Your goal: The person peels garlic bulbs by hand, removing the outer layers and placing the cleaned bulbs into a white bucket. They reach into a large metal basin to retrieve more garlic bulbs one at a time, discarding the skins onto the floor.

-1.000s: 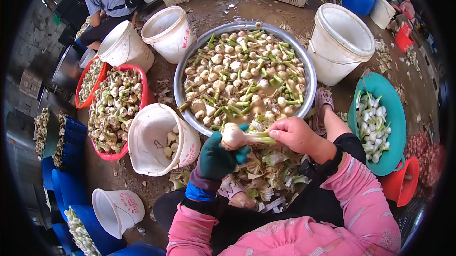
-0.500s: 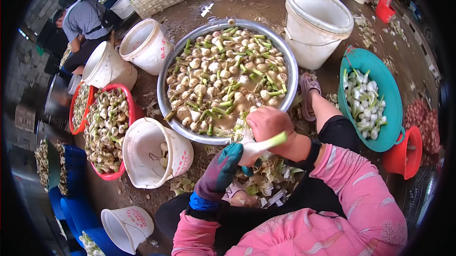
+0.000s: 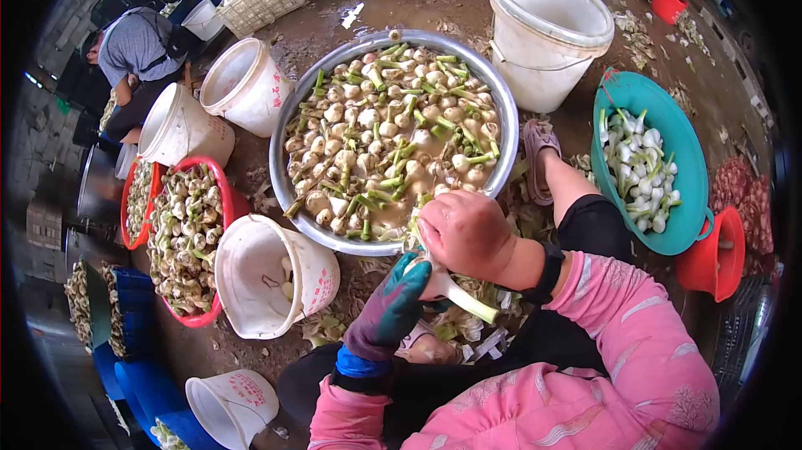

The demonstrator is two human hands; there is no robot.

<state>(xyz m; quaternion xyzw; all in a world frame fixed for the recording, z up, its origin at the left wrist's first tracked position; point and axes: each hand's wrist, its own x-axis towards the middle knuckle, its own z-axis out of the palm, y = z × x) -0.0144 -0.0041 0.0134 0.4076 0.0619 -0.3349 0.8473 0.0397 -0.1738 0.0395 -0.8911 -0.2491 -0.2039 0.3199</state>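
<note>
My left hand point(image 3: 393, 304), in a purple and green glove, is wrapped round a garlic bulb with a thick pale stem point(image 3: 468, 300) that points down to the right. Bare and curled into a fist, my right hand point(image 3: 469, 233) presses against the top of the bulb; what its fingers grip is hidden. Both hands are just past the near rim of a wide metal basin point(image 3: 511, 128), which holds many garlic bulbs point(image 3: 368, 116) in brownish water. Peeled leaves and skins point(image 3: 464, 325) lie below the hands.
A teal tub point(image 3: 697, 157) of white garlic stands right, beside a red bucket point(image 3: 718, 254). White buckets point(image 3: 317, 270) and a red basin point(image 3: 230, 199) of garlic stand left. Another large white bucket point(image 3: 547, 74) is beyond the metal basin. A person point(image 3: 138, 49) bends over at the upper left.
The stem has swung from pointing up right to pointing down right. My right hand has shifted slightly over the bulb, and the whole view has moved a little.
</note>
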